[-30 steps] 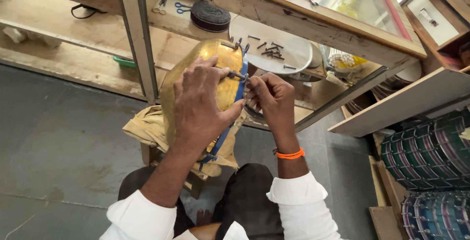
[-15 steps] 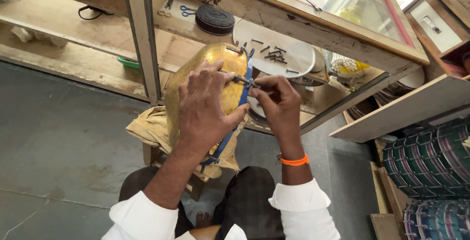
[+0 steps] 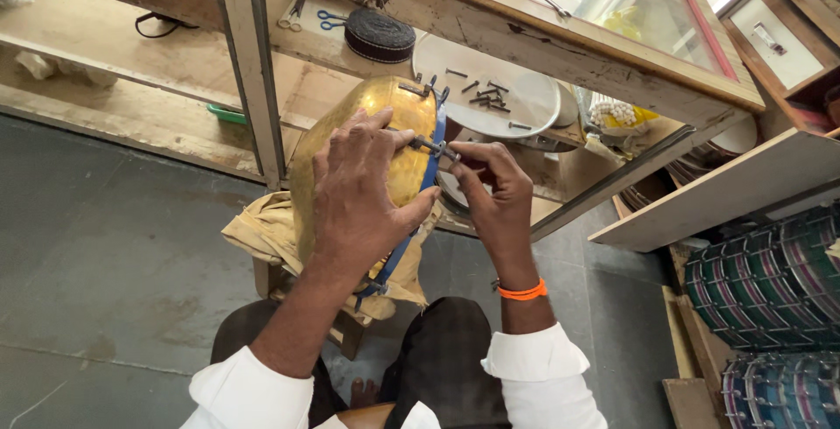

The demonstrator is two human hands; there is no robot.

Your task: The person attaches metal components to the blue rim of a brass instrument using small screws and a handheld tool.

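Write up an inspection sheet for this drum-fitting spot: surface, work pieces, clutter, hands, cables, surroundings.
Surface: grey stone floor; the brass drum shell rests on a tan cloth over a low wooden stool.
Work pieces: drum shell with blue hoop along its edge; a metal tension bolt at the hoop.
Clutter: loose bolts on a white round drum head; blue-handled scissors; black coiled roll.
Hands: left hand spread over the shell, fingertips at the bolt; right hand pinches at the bolt; orange band on the right wrist.
Cables: black cord on the shelf.
Surroundings: glass-topped wooden cabinet; stacked green and blue drums at right.
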